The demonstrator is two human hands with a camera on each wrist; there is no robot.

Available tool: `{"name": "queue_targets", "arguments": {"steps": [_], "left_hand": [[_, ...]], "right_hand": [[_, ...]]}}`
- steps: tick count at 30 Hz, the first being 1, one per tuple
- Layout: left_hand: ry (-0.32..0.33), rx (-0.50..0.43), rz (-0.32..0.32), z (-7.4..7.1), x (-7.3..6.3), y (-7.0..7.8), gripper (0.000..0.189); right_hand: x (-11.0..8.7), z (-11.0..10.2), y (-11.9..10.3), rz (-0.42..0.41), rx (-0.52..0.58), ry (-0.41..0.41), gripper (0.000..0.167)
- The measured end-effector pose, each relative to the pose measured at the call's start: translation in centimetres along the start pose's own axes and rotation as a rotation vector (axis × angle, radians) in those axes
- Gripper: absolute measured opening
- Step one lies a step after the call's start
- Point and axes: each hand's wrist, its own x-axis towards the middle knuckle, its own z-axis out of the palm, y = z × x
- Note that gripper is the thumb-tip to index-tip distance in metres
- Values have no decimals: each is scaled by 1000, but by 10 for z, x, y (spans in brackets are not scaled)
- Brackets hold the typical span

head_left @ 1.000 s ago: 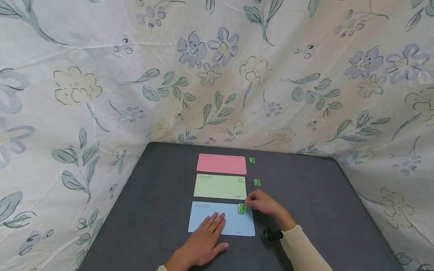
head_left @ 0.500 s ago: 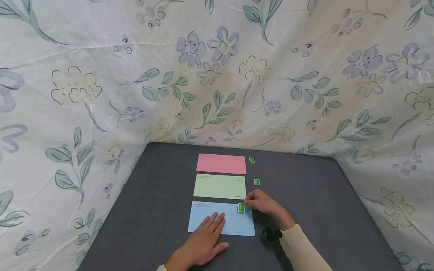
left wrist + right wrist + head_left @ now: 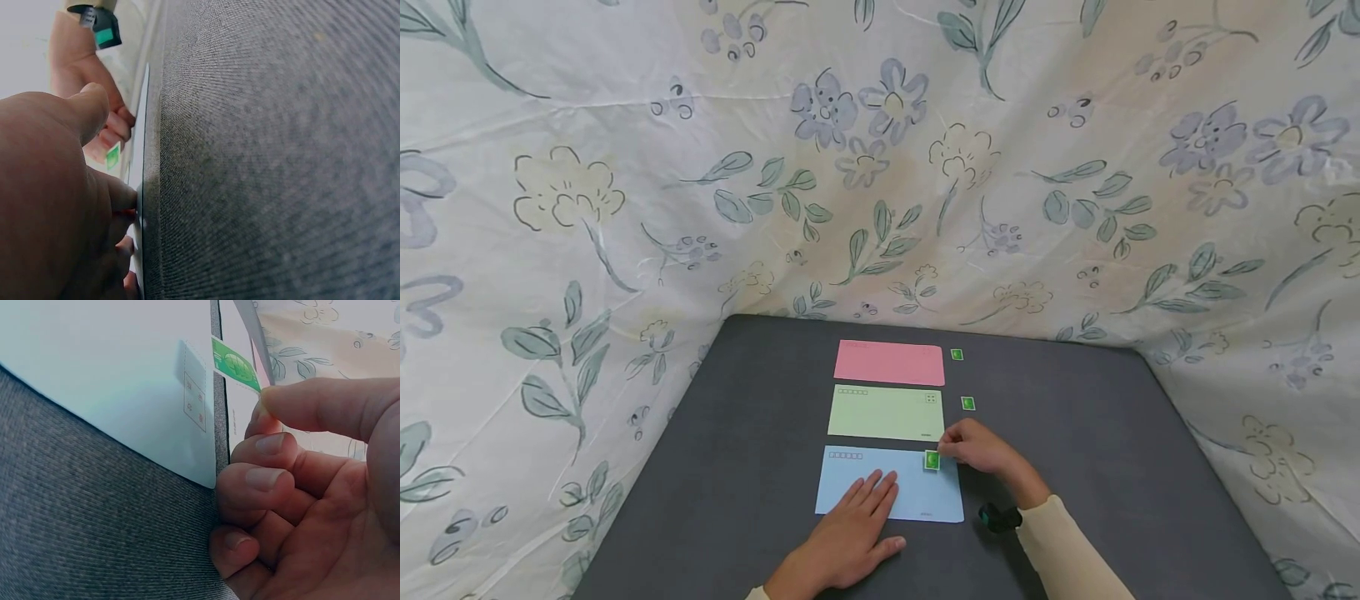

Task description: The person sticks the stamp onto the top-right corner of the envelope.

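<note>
A blue envelope (image 3: pixel 850 479) lies nearest on the table, and my left hand (image 3: pixel 856 533) rests flat on its lower edge with fingers extended. My right hand (image 3: pixel 981 446) pinches a green stamp (image 3: pixel 236 364) by one edge between thumb and forefinger. In the right wrist view the stamp is held above the envelope's surface, close to the printed stamp box (image 3: pixel 194 395) at its corner. The other fingers of that hand are curled. From the head view, the stamp overlaps the envelope's upper right corner.
Beyond lie a light green envelope (image 3: pixel 883 413) and a pink envelope (image 3: pixel 889 363). One loose green stamp (image 3: pixel 967 403) sits right of the green envelope, another stamp (image 3: pixel 957 354) right of the pink one. A floral curtain (image 3: pixel 880 183) surrounds the dark table (image 3: pixel 1097 450).
My right hand has shifted slightly left, carrying the stamp a little over the blue envelope. The left hand has stayed in place.
</note>
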Motion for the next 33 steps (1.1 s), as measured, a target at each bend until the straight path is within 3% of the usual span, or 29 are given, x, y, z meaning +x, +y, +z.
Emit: {"name": "queue_targets", "arguments": {"steps": [16, 33], "left_hand": [[-6, -3, -2, -1, 0, -2, 76], [-7, -21, -45, -3, 3, 2, 76]], "right_hand": [[5, 2, -1, -12, -12, 5, 20], [1, 8, -3, -8, -34, 38, 20]]}}
